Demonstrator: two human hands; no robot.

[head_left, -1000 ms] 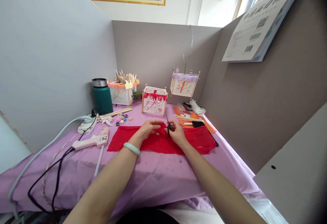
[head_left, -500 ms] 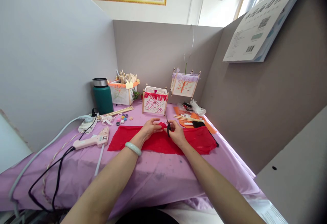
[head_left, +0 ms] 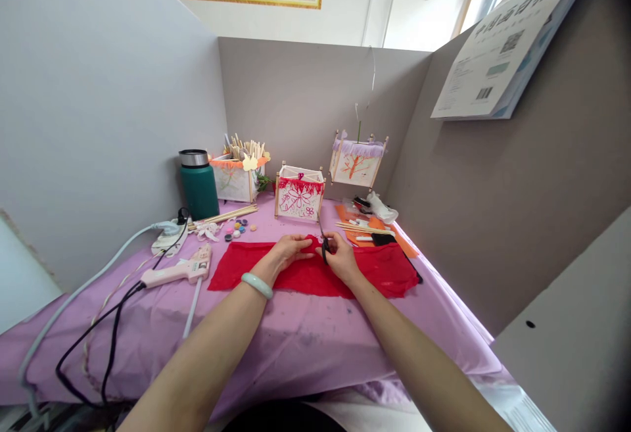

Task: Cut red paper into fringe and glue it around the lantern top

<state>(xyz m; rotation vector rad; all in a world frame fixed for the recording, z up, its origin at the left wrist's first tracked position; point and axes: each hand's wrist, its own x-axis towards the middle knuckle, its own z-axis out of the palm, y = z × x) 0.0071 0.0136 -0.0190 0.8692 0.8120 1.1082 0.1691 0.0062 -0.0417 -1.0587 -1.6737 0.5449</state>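
Note:
A sheet of red paper (head_left: 384, 269) lies flat on the purple tablecloth (head_left: 296, 340). My left hand (head_left: 288, 251), with a pale green bangle on its wrist, pinches the sheet's far edge near the middle. My right hand (head_left: 340, 256) grips small black scissors (head_left: 323, 241), whose blades point up and away at that same edge, right beside my left fingers.
A pink glue gun (head_left: 175, 273) with black cord lies at the left. Behind stand a green flask (head_left: 198, 185), a box of wooden sticks (head_left: 238, 172), two paper lanterns (head_left: 298, 193) (head_left: 357, 160), loose sticks and orange paper scraps (head_left: 367, 229). Grey partitions enclose the desk.
Both hands stay at the red sheet's far edge. My left fingers shifted slightly; the scissors hold almost the same spot.

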